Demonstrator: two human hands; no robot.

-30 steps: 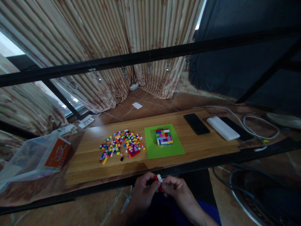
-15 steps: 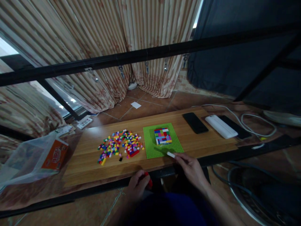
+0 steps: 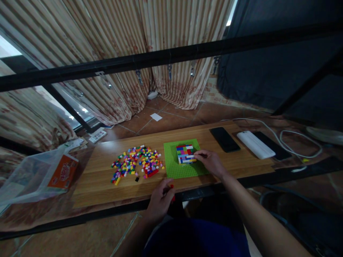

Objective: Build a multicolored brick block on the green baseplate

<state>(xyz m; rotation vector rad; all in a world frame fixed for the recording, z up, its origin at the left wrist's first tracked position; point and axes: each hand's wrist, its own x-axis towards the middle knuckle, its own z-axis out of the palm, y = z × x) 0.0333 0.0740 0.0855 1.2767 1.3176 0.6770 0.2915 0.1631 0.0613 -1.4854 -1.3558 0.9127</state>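
On the green baseplate (image 3: pixel 174 171) stands a low block built of many-coloured toy bricks (image 3: pixel 184 151). My right hand (image 3: pixel 210 162) pinches a white toy brick (image 3: pixel 190 156) over the near right part of this block; whether the brick touches it, I cannot tell. My left hand (image 3: pixel 160 200) is closed at the table's front edge, left of the baseplate's near corner. Red toy bricks (image 3: pixel 173 194) show at its fingers, partly hidden by them. A loose pile of small toy bricks (image 3: pixel 131 160) lies left of the baseplate.
On the wooden board (image 3: pixel 93 178) a black phone (image 3: pixel 224 139) lies right of the baseplate. Beyond it are a white power bank (image 3: pixel 254 144), a dark flat device (image 3: pixel 278 148) and a white cable (image 3: pixel 300 153). A clear plastic bin (image 3: pixel 29 175) with an orange label stands at the left.
My right hand has moved forward with the white brick, from the baseplate's near edge to the built block. My left hand has risen slightly, still with the red bricks.
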